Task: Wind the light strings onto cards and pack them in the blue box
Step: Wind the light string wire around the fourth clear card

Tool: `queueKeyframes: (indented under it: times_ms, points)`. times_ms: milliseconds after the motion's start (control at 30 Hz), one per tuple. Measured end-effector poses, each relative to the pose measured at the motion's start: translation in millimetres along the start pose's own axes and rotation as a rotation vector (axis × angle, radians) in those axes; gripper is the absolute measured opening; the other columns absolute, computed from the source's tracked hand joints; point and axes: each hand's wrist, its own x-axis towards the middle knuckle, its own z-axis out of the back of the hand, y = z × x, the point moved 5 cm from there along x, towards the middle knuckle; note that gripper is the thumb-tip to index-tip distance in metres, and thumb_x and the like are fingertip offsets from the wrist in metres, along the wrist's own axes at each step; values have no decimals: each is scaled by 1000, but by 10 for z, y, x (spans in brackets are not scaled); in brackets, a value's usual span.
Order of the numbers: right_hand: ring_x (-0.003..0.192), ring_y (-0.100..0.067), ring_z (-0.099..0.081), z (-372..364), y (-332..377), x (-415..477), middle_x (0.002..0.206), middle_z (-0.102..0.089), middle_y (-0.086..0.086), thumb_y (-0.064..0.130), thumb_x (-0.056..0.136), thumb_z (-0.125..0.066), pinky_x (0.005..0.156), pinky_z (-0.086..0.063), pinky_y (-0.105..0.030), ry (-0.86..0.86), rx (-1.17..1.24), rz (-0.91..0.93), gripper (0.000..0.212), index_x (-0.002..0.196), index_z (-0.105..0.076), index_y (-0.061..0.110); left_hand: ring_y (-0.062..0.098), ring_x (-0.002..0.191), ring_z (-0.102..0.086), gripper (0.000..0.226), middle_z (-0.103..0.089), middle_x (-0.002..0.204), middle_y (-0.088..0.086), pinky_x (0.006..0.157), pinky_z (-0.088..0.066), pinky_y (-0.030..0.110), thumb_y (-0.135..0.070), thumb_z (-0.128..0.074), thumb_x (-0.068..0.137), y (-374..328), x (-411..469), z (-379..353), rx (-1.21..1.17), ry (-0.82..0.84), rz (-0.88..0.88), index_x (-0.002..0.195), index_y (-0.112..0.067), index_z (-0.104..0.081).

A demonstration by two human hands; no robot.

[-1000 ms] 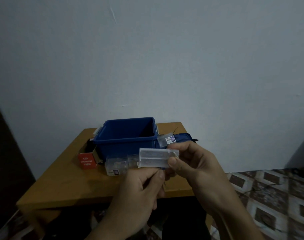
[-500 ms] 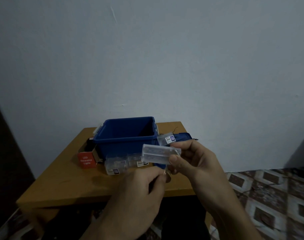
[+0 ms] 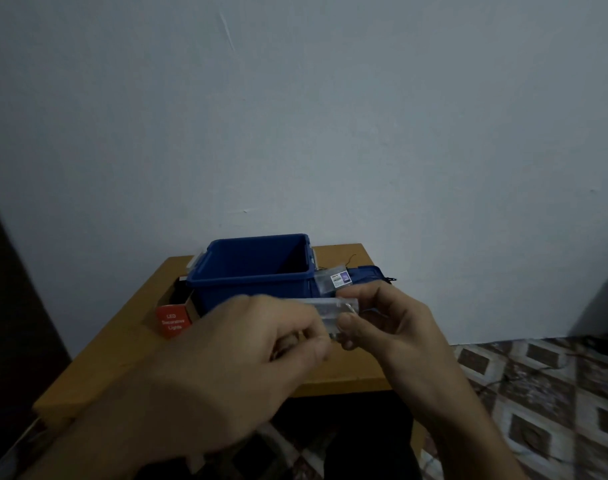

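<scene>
Right hand [image 3: 399,327] pinching clear case [image 3: 330,303], left hand [image 3: 254,348] curled

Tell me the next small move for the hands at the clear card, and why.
Probably carry the left hand round the clear card for a turn of string: the right hand holds the card's end, the left pinches at its lower edge. The string itself is too thin to see.

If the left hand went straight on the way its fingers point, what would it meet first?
Most likely the clear case held in the right hand, just beyond the fingertips of the left hand. Motion blur hides the exact gap.
</scene>
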Motion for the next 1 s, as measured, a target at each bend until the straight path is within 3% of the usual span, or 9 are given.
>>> queueKeyframes:
  times_ms: [100, 267, 367, 433, 500, 600, 733, 833, 1000]
  points:
    - [80, -17, -69, -47, 24, -22, 91, -72, -6, 14, 93, -67, 73, -56, -27, 76, -6, -8, 14, 106, -69, 17, 0, 70, -58, 18, -63, 75, -16, 61, -40, 17, -41, -53, 95, -28, 99, 192, 33, -50, -61, 87, -37, -69]
    - [76, -15, -68, -124, 82, -64, 87, -72, -1, 14, 92, -67, 74, -57, -27, 213, 26, -28, 10, 102, -68, 12, 16, 79, -64, 16, -69, 83, -2, 77, -53, 44, -34, -58, 95, 40, 439, 340, -3, -68, -145, 87, -33, -72]
    - [75, -18, -68, -142, 105, -81, 85, -72, -3, 15, 89, -72, 73, -57, -28, 241, 100, -25, 13, 100, -68, 9, 12, 72, -62, 15, -68, 78, -3, 68, -53, 33, -29, -60, 95, 169, 603, 316, -78, -37, -118, 88, -30, -73]
    - [76, -21, -68, -127, 112, -85, 86, -71, -6, 21, 84, -77, 73, -57, -29, 247, 184, -8, 20, 98, -69, 9, -1, 58, -53, 15, -62, 67, -9, 56, -44, 16, -25, -62, 95, 281, 649, 260, -211, -32, -71, 87, -24, -75]
    - [77, -24, -68, -98, 93, -79, 88, -71, -7, 23, 79, -79, 74, -56, -30, 250, 252, -3, 24, 98, -71, 10, 2, 63, -55, 15, -63, 70, -8, 58, -42, 12, -28, -65, 94, 427, 659, 175, -320, -43, -17, 85, -23, -76]
    - [78, -27, -68, -66, 74, -51, 91, -71, -10, 25, 77, -85, 75, -56, -32, 253, 302, 14, 30, 99, -71, 10, 25, 76, -53, 16, -66, 86, 9, 62, -38, 32, -37, -68, 88, 633, 627, -39, -548, -3, 86, 85, -23, -75]
    - [78, -28, -67, -66, 75, -28, 93, -69, -14, 21, 71, -87, 71, -56, -32, 216, 427, 9, 31, 96, -73, 9, 15, 50, -24, 12, -40, 65, 8, 48, -12, 28, -22, -64, 80, 724, 526, -370, -1000, 45, 119, 87, -21, -74]
    - [74, -28, -66, -62, 24, 0, 91, -69, -12, 10, 71, -78, 69, -56, -31, 109, 464, -31, 22, 92, -72, 7, 8, 42, -23, 6, -36, 60, 0, 43, -13, 24, -23, -75, 76, 690, 408, -584, -1227, 11, 115, 82, -23, -74]
    - [77, -28, -67, -92, -3, 26, 88, -72, -10, 11, 72, -76, 71, -56, -36, -7, 468, -26, 27, 96, -68, 3, 8, 41, -27, 31, -39, 60, 2, 42, -18, 23, -25, -76, 73, 637, 342, -725, -1339, -112, 101, 98, -11, -65]
